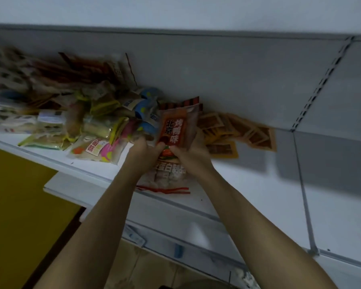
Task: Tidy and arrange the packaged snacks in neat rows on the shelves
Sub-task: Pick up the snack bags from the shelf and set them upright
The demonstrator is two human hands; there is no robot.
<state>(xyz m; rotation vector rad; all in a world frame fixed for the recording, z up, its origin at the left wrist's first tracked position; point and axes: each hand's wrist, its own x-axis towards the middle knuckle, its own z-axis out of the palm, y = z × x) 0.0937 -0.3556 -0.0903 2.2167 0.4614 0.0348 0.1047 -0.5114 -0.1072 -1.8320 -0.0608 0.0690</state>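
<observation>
Now both hands (pixel 142 151) (pixel 193 152) pinch orange, clear-edged snack pkt (pixel 174 127), upright.

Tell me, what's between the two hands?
In the head view, the orange pack stands between the left hand and right hand; both pinch it. Under it lies a clear pack on the shelf.

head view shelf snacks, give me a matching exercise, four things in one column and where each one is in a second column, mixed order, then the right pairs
Things:
1. orange-label packet
2. brown square packets
3. blue-wrapped snacks
4. red-striped clear packet

Places:
A. lying at the shelf's front edge, under the wrists
B. in the pile left of the hands
C. fanned out right of the hands, by the back panel
D. held up by left hand and right hand

Pairs: 1-D, 2-C, 3-B, 4-A
</observation>
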